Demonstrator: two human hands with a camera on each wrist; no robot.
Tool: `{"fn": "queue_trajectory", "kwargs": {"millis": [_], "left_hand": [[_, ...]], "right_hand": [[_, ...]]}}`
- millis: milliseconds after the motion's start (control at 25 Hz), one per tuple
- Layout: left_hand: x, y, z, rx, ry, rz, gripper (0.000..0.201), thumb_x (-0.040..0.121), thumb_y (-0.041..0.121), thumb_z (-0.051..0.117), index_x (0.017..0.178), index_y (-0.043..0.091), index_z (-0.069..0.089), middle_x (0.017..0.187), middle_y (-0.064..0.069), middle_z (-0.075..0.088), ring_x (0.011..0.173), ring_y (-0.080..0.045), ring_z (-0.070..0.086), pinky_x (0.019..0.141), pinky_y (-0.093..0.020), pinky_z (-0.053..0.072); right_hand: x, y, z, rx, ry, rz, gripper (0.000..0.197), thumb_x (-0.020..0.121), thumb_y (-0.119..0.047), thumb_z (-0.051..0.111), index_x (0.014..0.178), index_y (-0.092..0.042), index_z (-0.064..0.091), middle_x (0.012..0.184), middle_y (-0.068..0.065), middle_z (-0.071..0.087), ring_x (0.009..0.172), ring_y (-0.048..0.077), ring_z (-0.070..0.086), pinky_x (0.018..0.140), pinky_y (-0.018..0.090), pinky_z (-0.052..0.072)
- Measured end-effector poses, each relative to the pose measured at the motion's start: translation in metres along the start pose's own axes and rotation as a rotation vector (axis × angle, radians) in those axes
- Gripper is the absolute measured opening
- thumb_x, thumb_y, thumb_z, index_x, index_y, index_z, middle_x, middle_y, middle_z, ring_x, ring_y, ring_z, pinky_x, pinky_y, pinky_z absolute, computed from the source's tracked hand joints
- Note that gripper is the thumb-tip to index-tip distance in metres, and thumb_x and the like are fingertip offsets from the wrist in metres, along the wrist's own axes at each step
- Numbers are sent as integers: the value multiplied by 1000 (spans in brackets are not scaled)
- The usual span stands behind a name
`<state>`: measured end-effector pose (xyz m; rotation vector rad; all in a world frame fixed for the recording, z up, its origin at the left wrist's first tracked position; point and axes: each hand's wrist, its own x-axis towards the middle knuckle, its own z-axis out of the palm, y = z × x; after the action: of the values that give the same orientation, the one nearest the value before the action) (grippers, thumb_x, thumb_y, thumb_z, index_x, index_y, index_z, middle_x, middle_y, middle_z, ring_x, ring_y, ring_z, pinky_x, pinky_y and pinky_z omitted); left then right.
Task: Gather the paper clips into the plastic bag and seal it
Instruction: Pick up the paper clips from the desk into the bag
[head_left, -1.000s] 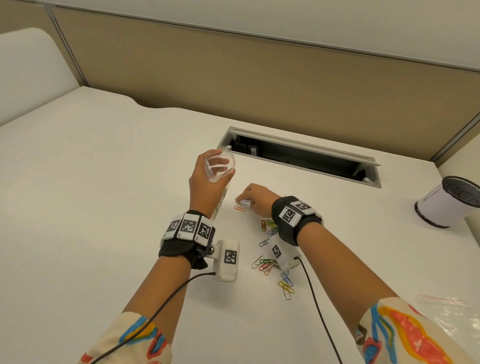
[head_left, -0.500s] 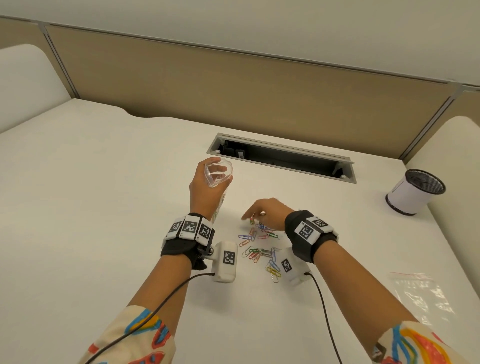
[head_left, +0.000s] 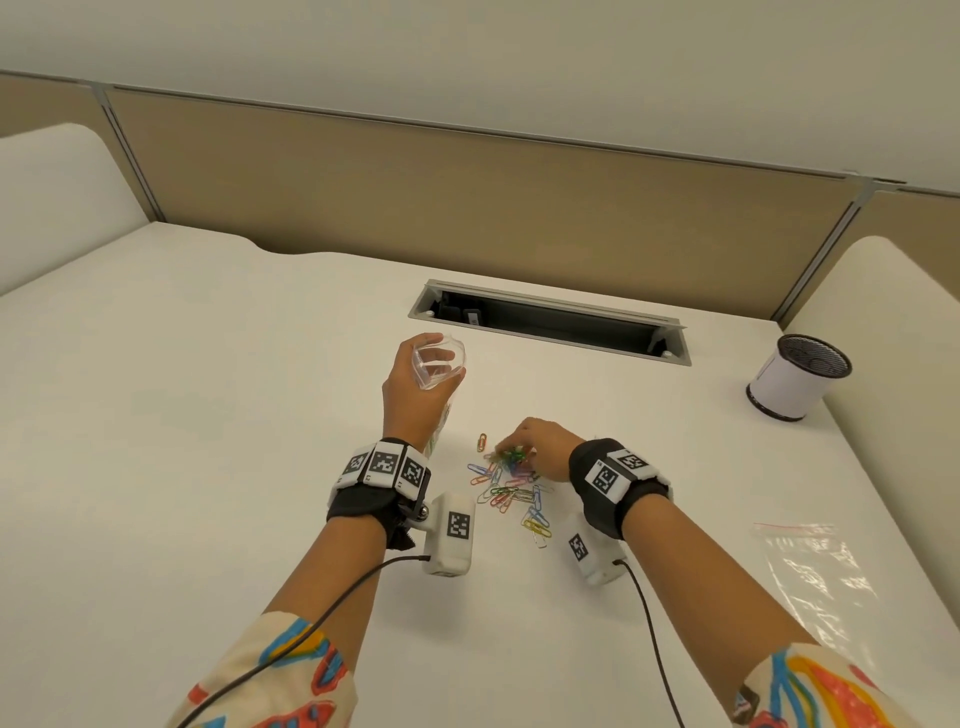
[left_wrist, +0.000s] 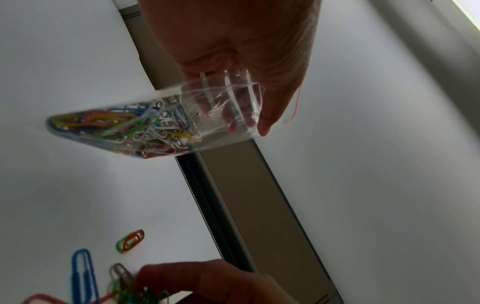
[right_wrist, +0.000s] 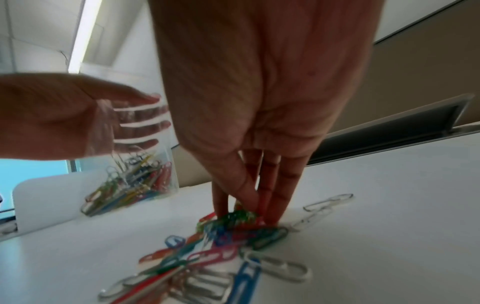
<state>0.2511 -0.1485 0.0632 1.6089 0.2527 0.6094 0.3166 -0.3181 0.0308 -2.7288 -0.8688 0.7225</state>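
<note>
My left hand (head_left: 434, 358) holds a clear plastic bag (head_left: 445, 371) upright above the white table, its mouth spread wide. Several coloured paper clips lie in the bag's bottom (left_wrist: 124, 127), also seen in the right wrist view (right_wrist: 135, 185). Just right of the bag, my right hand (head_left: 506, 453) points down onto a heap of loose clips (head_left: 511, 488). Thumb and fingers (right_wrist: 246, 205) pinch a green and red bunch (right_wrist: 236, 216). One orange clip (head_left: 483, 441) lies apart, between the heap and the bag.
A second clear bag with a red strip (head_left: 815, 566) lies flat at the right. A mesh pen cup (head_left: 800, 376) stands far right. An open cable slot (head_left: 550, 322) runs behind the hands, and a beige partition (head_left: 467, 208) closes off the back.
My right hand has come back from the far side near the orange clip onto the heap and closed its fingers on a bunch. The left hand still holds the bag in the same spot.
</note>
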Motion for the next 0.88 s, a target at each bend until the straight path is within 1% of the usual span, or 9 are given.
{"fn": "queue_trajectory", "kwargs": {"millis": [80,160,200,320,560,680,720,800,880], "left_hand": [[-2,-1,0,0,3,-3,43,80,10,70,119,14,52,102,2,62,91,-13,61,64,1,46],[-6,-2,0,-5,2,-7,43,80,9,70,119,14,52,102,1,62,92,-13,61,65,2,46],[-8,-3,1,-6,1,-5,43,80,9,70,120,14,52,103,0,62,93,-14,61,65,2,46],[-12,-4,2,-5,-11,-5,43,80,9,70,120,13,52,104,-1,62,94,-15,61,63,2,46],[-13,-5,4,24,-27,12,45,80,11,71,120,13,53,106,-2,64,95,-15,61,67,2,46],[-14,-5,5,33,-27,21,44,80,11,71,120,14,53,105,0,64,94,-13,61,69,3,45],[-15,-5,5,33,-29,22,44,80,11,71,120,14,53,104,0,63,93,-13,61,69,3,45],[-16,-6,6,33,-35,19,44,80,11,71,120,14,52,104,0,63,94,-14,61,68,3,45],[-17,-7,8,35,-38,15,45,80,10,71,120,13,52,105,0,62,94,-14,60,68,4,44]], "right_hand": [[-8,7,-1,100,117,46,45,90,5,44,129,-16,55,133,10,51,121,26,50,104,31,38],[-14,23,-5,229,300,205,47,91,6,40,133,-13,51,137,12,47,126,28,46,108,30,35],[-17,32,-6,249,335,292,48,92,4,40,136,-12,46,142,14,42,131,29,41,112,31,32],[-24,46,-3,167,233,419,51,93,0,39,143,-11,36,148,15,31,138,31,30,116,34,26],[-28,18,10,44,146,160,47,92,5,37,133,-12,51,136,15,44,126,30,43,107,31,33],[-38,5,7,109,110,114,38,93,-12,52,131,-11,52,132,11,53,119,26,53,100,31,40],[-42,5,4,135,85,129,47,90,-22,59,134,-13,47,133,10,52,119,26,53,100,31,41],[-49,7,2,94,-29,179,76,79,-36,71,142,-16,34,138,10,44,125,27,48,105,36,40],[-56,7,6,-33,-155,224,97,69,-41,79,145,-19,22,142,11,36,129,31,43,108,43,38]]}}
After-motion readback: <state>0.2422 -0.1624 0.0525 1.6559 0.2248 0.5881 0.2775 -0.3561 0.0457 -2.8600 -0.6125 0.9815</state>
